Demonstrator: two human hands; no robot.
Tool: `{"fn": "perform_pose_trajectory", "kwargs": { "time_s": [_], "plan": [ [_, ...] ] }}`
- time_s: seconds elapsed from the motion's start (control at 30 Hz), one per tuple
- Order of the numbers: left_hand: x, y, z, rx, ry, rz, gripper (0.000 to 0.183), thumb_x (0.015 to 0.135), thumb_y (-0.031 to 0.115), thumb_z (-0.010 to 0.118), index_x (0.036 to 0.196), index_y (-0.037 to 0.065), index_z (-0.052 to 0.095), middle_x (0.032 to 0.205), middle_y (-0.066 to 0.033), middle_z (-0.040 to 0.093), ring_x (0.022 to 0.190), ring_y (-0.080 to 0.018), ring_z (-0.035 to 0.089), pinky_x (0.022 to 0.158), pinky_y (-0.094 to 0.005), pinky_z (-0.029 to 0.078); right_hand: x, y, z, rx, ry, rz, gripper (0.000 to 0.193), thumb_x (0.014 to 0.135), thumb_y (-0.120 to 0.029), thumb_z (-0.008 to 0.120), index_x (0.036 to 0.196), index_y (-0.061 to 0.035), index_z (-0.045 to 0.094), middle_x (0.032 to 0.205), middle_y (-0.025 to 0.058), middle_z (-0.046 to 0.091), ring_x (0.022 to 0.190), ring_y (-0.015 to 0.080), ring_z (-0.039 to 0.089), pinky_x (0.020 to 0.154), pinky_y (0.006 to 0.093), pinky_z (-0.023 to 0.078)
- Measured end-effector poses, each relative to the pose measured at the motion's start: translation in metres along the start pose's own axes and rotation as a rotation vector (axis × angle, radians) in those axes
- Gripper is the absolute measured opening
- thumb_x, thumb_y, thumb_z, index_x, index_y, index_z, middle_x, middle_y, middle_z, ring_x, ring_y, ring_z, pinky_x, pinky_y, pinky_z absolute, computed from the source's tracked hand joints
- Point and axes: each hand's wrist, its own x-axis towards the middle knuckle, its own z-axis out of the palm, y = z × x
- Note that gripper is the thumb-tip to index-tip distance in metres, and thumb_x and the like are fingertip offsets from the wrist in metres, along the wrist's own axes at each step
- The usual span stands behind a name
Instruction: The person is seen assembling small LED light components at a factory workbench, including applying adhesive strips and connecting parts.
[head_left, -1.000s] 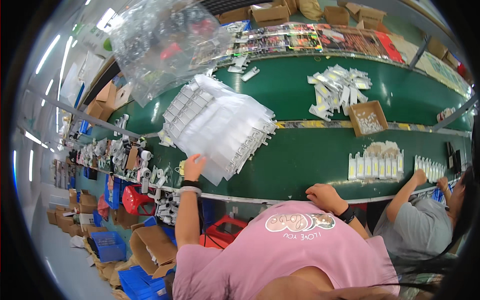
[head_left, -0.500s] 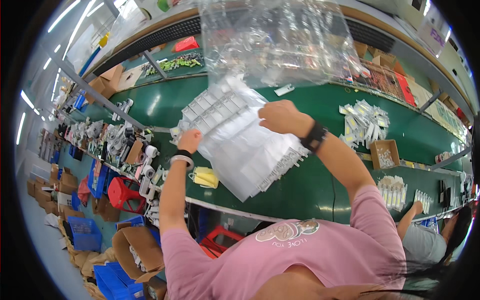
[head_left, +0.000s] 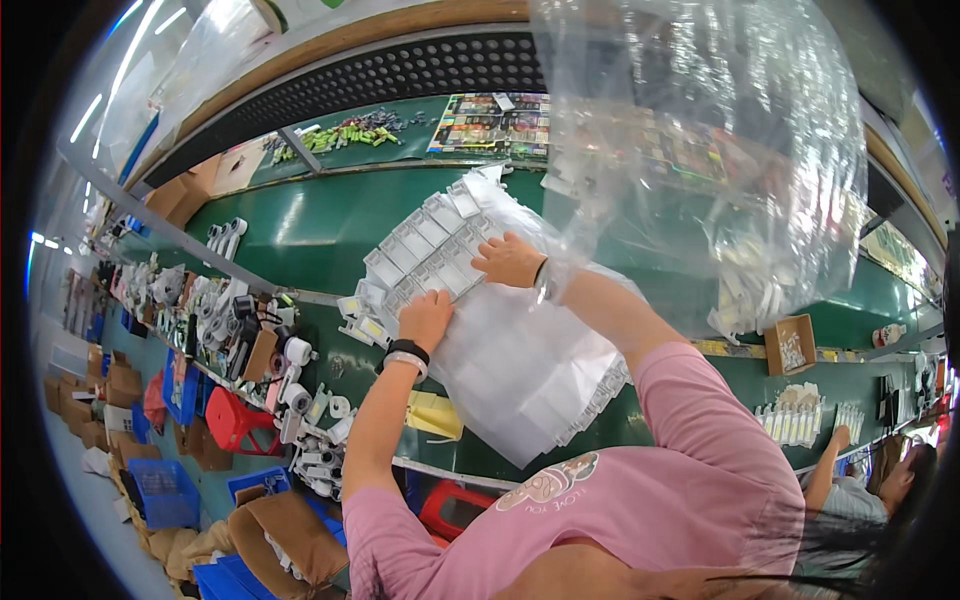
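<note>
A clear plastic bag [head_left: 520, 385] lies flat on the green bench, with rows of white rectangular plastic pieces [head_left: 420, 245] at its upper left and more showing along its lower right side. My right hand [head_left: 512, 260] rests on the rows with its fingers spread, holding nothing. Beside it on the left, my left hand [head_left: 425, 320] touches the lower edge of the rows, fingertips laid on the pieces. Loose white pieces [head_left: 362, 315] with yellow strips lie just left of that hand. Hanging clear plastic film [head_left: 700, 130] passes in front of the right forearm.
A yellow bundle [head_left: 435, 415] lies by the bench's front edge. White parts [head_left: 740, 300] are heaped at right behind the film, near a small cardboard box [head_left: 790, 345]. White devices [head_left: 225, 238] crowd the left. Another person [head_left: 850, 495] works at far right.
My right hand has come down and left onto the rows, its fingers now spread. My left hand has shifted right and down along their edge. In the picture, the hanging film has moved right.
</note>
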Motion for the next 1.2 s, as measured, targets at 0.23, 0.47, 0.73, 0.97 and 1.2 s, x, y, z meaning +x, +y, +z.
{"fn": "perform_pose_trajectory", "kwargs": {
  "time_s": [0.23,0.47,0.73,0.97,1.2],
  "plan": [
    [-0.014,-0.021,0.013,-0.01,0.208,0.139,0.019,0.085,0.034,0.061,0.084,0.016,0.053,0.069,0.0009,0.054,0.059,-0.0204,0.059,0.045,-0.0366,0.047,0.027,-0.013,0.024,-0.128,0.094,-0.251,0.026,0.088,-0.039,0.058,0.102,-0.0183,0.054,0.096,0.0022,0.055,0.089,0.0184,0.059,0.063,0.0337,0.048],
    [-0.03,-0.031,0.026,0.051,0.209,0.175,0.018,0.086,0.03,0.06,0.077,0.016,0.052,0.063,0.0015,0.053,0.053,-0.0199,0.057,0.043,-0.036,0.046,0.035,-0.04,-0.01,-0.054,0.056,-0.358,0.024,0.088,-0.042,0.055,0.1,-0.0204,0.053,0.084,0.0012,0.053,0.068,0.0172,0.061,0.049,0.0319,0.048],
    [-0.024,-0.032,0.026,0.022,0.259,0.198,0.021,0.087,0.031,0.06,0.075,0.017,0.051,0.061,0.0015,0.052,0.051,-0.0183,0.058,0.043,-0.0348,0.044,0.029,-0.034,-0.016,-0.072,0.004,-0.363,0.018,0.091,-0.036,0.053,0.097,-0.0194,0.052,0.083,0.0026,0.052,0.066,0.0177,0.061,0.047,0.0312,0.048],
    [-0.026,-0.038,0.015,0.048,0.278,0.242,0.025,0.088,0.031,0.06,0.073,0.015,0.049,0.06,0.0,0.052,0.044,-0.0197,0.056,0.04,-0.0348,0.043,0.026,-0.044,-0.035,0.0,-0.044,-0.345,0.016,0.085,-0.016,0.052,0.101,-0.0147,0.051,0.085,0.0061,0.053,0.065,0.0219,0.065,0.048,0.0359,0.051],
    [-0.038,-0.019,-0.051,-0.02,0.431,0.136,0.027,0.085,0.027,0.067,0.073,0.013,0.048,0.057,-0.0041,0.051,0.045,-0.0277,0.054,0.039,-0.0376,0.041,-0.017,-0.047,-0.062,0.164,-0.039,-0.194,0.013,0.089,-0.015,0.048,0.102,-0.0143,0.049,0.089,0.0087,0.053,0.074,0.0284,0.064,0.056,0.0409,0.051]
  ]
}}
